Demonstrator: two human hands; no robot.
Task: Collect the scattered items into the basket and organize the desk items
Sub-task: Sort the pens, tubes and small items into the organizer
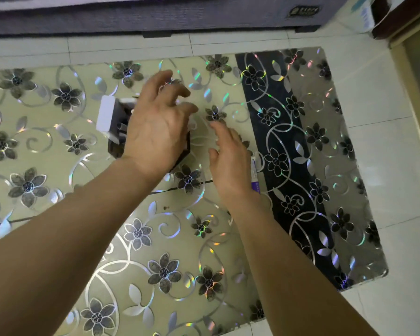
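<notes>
Both forearms reach over the floral table [58, 122], left hand [153, 132] spread loosely above the dark basket [114, 149] holding a white box [106, 116], right hand [230, 163] open beside it, covering a tube [255, 174]

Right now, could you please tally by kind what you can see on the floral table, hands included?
Hands: 2, the left hand and right hand, both empty with loose fingers.
Dark hexagonal basket: 1, under the left hand.
White box: 1, in the basket.
Purple-and-white tube: 1, beside the right hand.
Total: 5
</notes>
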